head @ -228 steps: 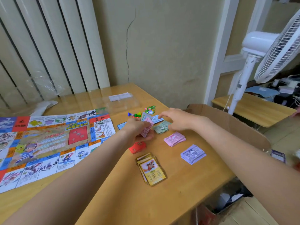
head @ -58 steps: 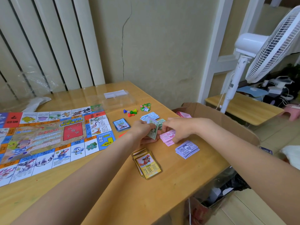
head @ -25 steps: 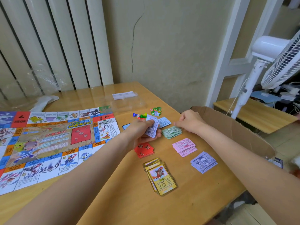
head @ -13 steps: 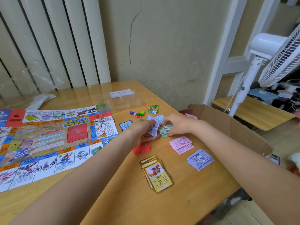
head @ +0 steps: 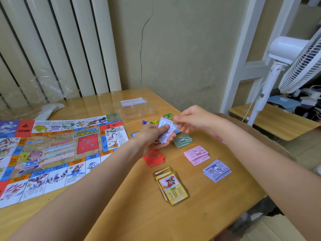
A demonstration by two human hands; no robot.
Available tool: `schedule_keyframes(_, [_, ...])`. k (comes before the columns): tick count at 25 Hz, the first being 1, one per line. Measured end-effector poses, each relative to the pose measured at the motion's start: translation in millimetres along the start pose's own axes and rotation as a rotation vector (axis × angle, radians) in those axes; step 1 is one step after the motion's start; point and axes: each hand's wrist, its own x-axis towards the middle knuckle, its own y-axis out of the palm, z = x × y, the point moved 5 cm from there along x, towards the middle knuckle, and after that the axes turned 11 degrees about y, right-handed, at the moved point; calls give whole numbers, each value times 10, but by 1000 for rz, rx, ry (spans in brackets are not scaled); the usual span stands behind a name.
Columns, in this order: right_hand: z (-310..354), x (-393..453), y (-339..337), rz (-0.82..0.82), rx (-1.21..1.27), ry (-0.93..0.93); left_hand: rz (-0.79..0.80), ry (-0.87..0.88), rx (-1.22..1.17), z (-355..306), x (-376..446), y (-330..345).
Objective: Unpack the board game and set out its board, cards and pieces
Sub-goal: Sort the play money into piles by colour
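**Wooden table, play money being sorted**

Wooden table [head: 199, 211] entry: banknote wad [head: 165, 132] gripped in left hand [head: 154, 136], long axis tilted up-right toward right hand [head: 192, 119], just beside it, fingers loosely curled, seemingly empty. Sorted green stack [head: 183, 140] directly below.

Unfolded board [head: 52, 153] flat on table, sorted money and card piles [head: 171, 186] alongside

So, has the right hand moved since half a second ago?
Yes. The right hand was down on the green notes; now it is lifted off them, toward the far table edge.
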Motion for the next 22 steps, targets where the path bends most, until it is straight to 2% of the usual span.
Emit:
schedule_keyframes(4, [4, -31, 173, 80, 114, -4, 64, 7, 27, -93, -70, 6])
schedule_keyframes(9, [70, -31, 148, -3, 133, -51, 94, -125, -370, -184, -219, -18])
schedule_keyframes(12, [88, -70, 113, -29, 157, -62, 118, -124, -478, -224, -274, -14])
schedule_keyframes(17, [76, -117, 54, -35, 187, -66, 110, -35, -391, -254, -297, -26])
schedule_keyframes(22, [67, -123, 83, -43, 148, -100, 148, -23, -191, -231, -325, -63])
